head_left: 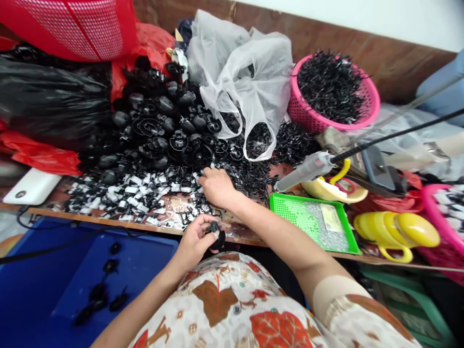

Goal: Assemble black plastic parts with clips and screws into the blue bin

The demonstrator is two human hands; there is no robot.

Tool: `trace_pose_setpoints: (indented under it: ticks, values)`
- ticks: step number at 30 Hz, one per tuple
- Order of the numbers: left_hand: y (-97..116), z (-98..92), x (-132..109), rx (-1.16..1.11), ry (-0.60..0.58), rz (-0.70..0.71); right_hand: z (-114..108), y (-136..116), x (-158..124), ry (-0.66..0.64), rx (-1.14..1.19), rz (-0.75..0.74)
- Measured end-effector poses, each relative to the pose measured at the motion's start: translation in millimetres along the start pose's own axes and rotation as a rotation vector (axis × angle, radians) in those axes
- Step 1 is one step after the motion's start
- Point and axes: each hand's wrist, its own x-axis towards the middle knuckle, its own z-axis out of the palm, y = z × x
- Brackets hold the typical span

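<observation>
My left hand is closed around a black round plastic part, held just in front of the table's edge. Over the small parts on the table, my right hand reaches in with its fingers curled together; whatever is between the fingertips is hidden. Next to it lies a heap of thin black plastic pieces. Small white-and-black pieces are spread to the left of that hand. Behind them rises a pile of black rounded plastic housings.
A blue bin at lower left contains several black parts. To the right are a green tray, a grey-handled tool, a yellow cup and a pink basket. Translucent plastic bags lie at the back.
</observation>
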Motion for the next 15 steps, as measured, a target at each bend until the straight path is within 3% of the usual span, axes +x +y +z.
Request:
trace_pose_setpoints:
  ticks: [4,8,11,15]
  values:
    - [2.0,-3.5,0.6,-0.105,0.06,0.027,-2.6,1.6,2.9,-0.039,-0.054,-0.012]
    - [4.1,-5.7,3.9,-0.208,0.16,0.066,-7.5,13.7,-2.8,-0.015,-0.002,0.152]
    - [-0.6,-6.2,8.2,-0.154,0.176,0.098,-8.2,16.4,-3.8,0.003,0.007,0.249]
    - [-9.6,-4.7,12.4,-0.053,0.145,0.128,-2.1,6.4,4.4,0.057,-0.03,0.182]
